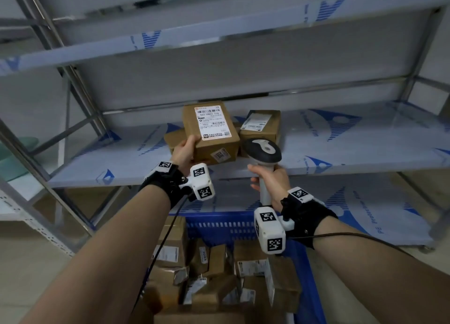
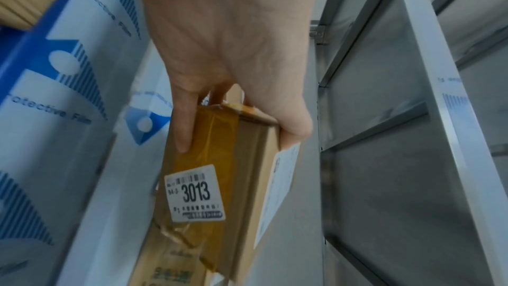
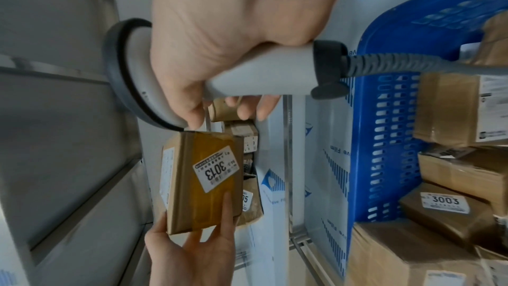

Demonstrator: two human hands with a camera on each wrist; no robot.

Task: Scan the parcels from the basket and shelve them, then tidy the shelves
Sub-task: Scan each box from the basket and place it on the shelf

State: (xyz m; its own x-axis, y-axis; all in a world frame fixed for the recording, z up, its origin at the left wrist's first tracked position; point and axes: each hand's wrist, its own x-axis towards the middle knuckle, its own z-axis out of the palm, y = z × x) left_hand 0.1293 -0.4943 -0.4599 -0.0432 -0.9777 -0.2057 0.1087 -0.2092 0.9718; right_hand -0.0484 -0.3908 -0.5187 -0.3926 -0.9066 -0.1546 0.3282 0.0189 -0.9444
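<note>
My left hand (image 1: 186, 150) grips a brown cardboard parcel (image 1: 211, 132) by its near left end, holding it over the middle shelf (image 1: 341, 138). Its white shipping label faces up; a "3013" sticker (image 2: 195, 193) sits on its taped side (image 3: 205, 184). My right hand (image 1: 270, 180) is wrapped round the handle of a grey barcode scanner (image 1: 263, 150), whose head is just right of the parcel. The left hand (image 2: 219, 51) has a finger along the taped side and the thumb on the label face. The blue basket (image 1: 219, 226) below holds several more parcels.
Two other parcels (image 1: 261, 126) lie on the middle shelf behind the held one. The shelves are steel, covered in blue-printed protective film, with an upper shelf (image 1: 219, 28) overhead. Steel uprights (image 1: 80, 99) stand at the left. The scanner cable (image 3: 412, 64) trails over the basket.
</note>
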